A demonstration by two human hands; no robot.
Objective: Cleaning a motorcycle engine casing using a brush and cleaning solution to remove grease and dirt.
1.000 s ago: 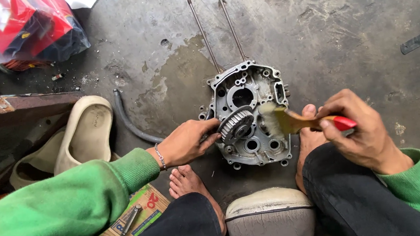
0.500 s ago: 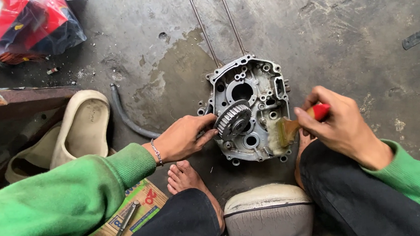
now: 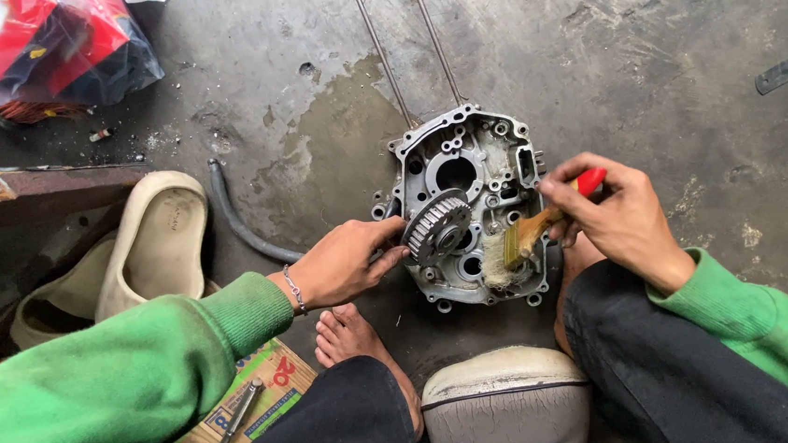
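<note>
On the stained concrete floor (image 3: 662, 60) lies a grey metal engine case (image 3: 467, 197), pitted with holes, two thin rods (image 3: 404, 47) running toward twelve o'clock. At its nine o'clock, the left hand (image 3: 346, 263) pinches a toothed gear (image 3: 435, 228). At three o'clock, the right hand (image 3: 614, 218) grips a red-handled brush (image 3: 531, 234), bristles touching the case.

Right hand (image 3: 621, 222) brushes engine casing (image 3: 467, 202); left hand (image 3: 346, 263) steadies it.

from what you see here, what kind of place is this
Likely a small floor-level engine repair shop: a metal engine case lies on stained concrete, scrubbed with a brush, and a wrench sits nearby.
</note>
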